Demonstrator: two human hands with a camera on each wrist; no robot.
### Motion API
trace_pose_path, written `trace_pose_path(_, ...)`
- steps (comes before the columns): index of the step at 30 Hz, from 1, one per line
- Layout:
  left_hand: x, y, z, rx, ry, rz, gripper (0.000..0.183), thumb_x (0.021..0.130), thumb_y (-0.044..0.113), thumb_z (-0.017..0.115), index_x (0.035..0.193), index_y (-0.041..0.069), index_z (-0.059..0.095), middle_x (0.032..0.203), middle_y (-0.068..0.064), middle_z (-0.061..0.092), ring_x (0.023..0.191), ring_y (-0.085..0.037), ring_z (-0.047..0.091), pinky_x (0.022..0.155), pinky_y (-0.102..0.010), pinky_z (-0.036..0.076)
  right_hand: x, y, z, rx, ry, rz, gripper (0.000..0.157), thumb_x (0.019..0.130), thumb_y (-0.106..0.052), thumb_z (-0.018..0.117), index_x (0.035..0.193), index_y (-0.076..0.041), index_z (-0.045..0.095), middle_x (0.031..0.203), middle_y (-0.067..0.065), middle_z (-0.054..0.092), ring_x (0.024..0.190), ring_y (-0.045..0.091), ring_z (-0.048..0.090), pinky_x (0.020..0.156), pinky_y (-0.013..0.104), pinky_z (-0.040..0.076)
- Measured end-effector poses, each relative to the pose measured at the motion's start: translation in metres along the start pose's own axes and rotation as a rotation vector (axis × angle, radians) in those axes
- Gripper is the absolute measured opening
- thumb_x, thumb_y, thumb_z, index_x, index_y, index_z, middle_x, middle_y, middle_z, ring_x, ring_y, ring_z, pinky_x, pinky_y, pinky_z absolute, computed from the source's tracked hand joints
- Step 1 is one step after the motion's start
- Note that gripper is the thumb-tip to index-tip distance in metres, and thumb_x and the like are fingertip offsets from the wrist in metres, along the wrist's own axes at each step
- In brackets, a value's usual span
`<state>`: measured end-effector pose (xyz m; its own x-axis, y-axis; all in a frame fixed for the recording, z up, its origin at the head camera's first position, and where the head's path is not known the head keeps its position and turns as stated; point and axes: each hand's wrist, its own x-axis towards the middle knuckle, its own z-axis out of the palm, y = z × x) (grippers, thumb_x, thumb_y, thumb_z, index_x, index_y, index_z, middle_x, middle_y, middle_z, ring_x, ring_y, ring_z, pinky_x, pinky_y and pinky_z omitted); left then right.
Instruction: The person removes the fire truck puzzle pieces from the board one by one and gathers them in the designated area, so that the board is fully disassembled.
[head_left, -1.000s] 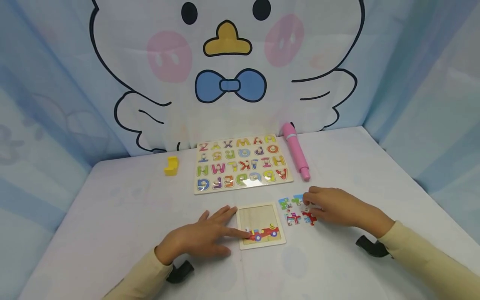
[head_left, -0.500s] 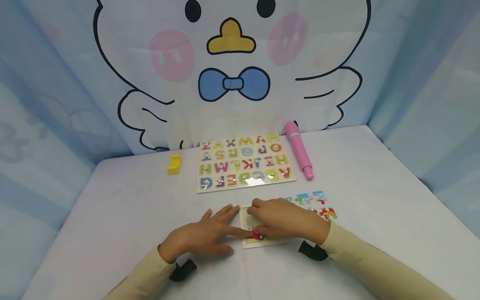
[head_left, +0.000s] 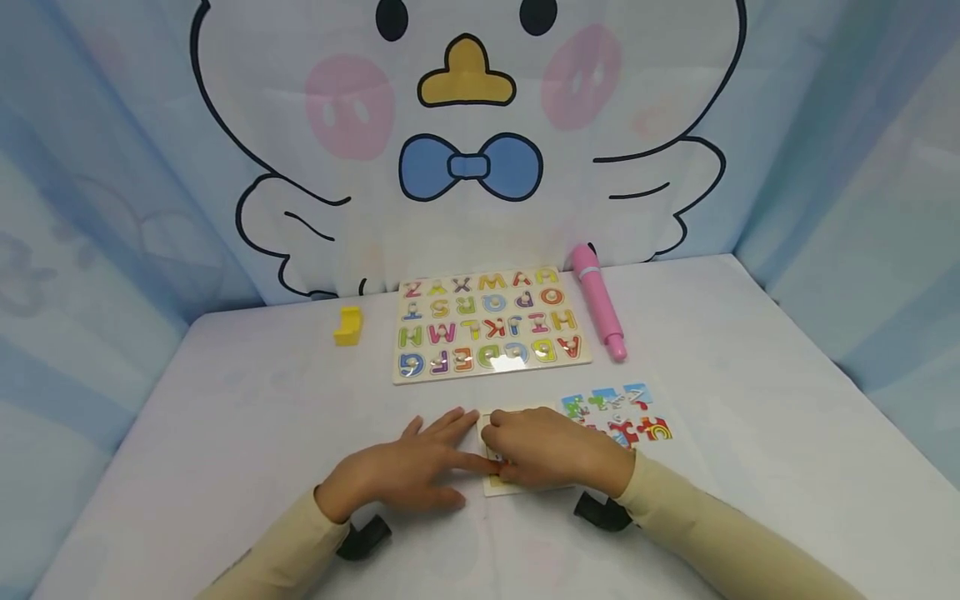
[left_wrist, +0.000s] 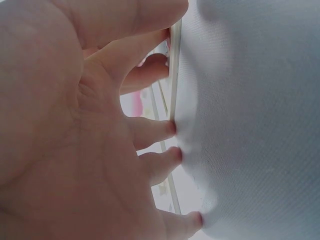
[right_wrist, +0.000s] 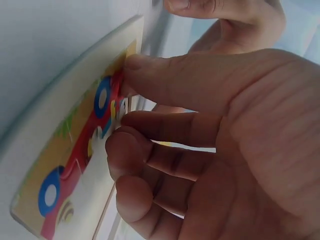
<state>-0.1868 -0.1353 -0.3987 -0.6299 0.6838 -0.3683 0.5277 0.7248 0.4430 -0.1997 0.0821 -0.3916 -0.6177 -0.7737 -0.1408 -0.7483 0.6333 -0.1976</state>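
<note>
A small wooden jigsaw tray [head_left: 498,490] lies on the white table, partly covered by both hands. My left hand [head_left: 405,475] rests palm down at its left edge, fingers spread, with the index fingertip on the tray. Over the tray is my right hand [head_left: 555,446], its fingers curled. In the right wrist view, its thumb and index finger pinch a small jigsaw piece [right_wrist: 122,106] at one end of the picture; the fingertips partly hide it. Joined pieces of a red vehicle [right_wrist: 75,167] with blue wheels lie along the tray's near side. Loose jigsaw pieces [head_left: 624,431] lie to the right.
Behind the tray lies a wooden alphabet board [head_left: 491,325]. A pink pen-shaped stick [head_left: 598,300] is at its right, and a small yellow block [head_left: 348,326] at its left. A curtain with a cartoon bird [head_left: 468,225] hangs along the table's back edge.
My right hand has moved left from the loose pieces onto the tray, then slightly further left to my left index finger. My left hand has stayed at the tray's edge.
</note>
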Motion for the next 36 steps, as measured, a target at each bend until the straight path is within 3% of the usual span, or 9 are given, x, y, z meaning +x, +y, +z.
trace_pose_path(8,0.001,0.0,-0.001,0.001,-0.012,-0.009,0.05,0.097,0.028,0.071,0.144,0.041,0.059,0.171,-0.007,0.016,0.158,-0.028,0.003,0.116,-0.072,0.009,-0.002,-0.004,0.002,-0.018,0.038,-0.007,0.02,0.085,-0.016,0.08,0.086,-0.016,0.06,0.08,-0.006,0.05,0.064,0.008,0.046,0.06,0.027,0.042)
trace_pose_path(16,0.0,0.004,-0.002,0.006,-0.006,-0.007,0.052,0.096,0.027,0.072,0.144,0.042,0.059,0.17,-0.008,0.017,0.157,-0.029,0.005,0.116,-0.073,0.011,-0.004,-0.004,0.005,-0.024,0.055,0.024,0.023,0.084,-0.02,0.083,0.087,-0.015,0.06,0.078,-0.006,0.05,0.063,0.008,0.048,0.058,0.029,0.044)
trace_pose_path(21,-0.004,0.006,-0.005,0.005,-0.017,-0.014,0.053,0.095,0.027,0.072,0.144,0.042,0.058,0.17,-0.007,0.019,0.157,-0.029,0.008,0.116,-0.072,0.013,-0.002,-0.002,0.005,0.034,0.017,0.056,0.023,0.087,-0.023,0.082,0.091,-0.015,0.06,0.078,-0.007,0.049,0.066,0.009,0.049,0.06,0.029,0.043)
trace_pose_path(28,-0.009,0.004,-0.01,-0.017,-0.025,0.04,0.045,0.095,0.023,0.073,0.136,0.04,0.066,0.168,-0.009,0.024,0.156,-0.031,0.012,0.114,-0.074,0.015,0.002,0.005,0.006,0.143,-0.024,0.074,0.023,0.09,-0.026,0.079,0.092,-0.017,0.058,0.077,-0.006,0.05,0.068,0.009,0.049,0.061,0.028,0.041)
trace_pose_path(36,-0.01,0.003,-0.012,-0.031,-0.047,0.055,0.04,0.095,0.022,0.073,0.131,0.04,0.07,0.168,-0.011,0.025,0.157,-0.032,0.01,0.113,-0.075,0.016,0.002,0.008,0.005,0.16,-0.035,0.052,0.028,0.09,-0.026,0.08,0.096,-0.016,0.054,0.077,-0.006,0.049,0.067,0.009,0.047,0.06,0.028,0.039)
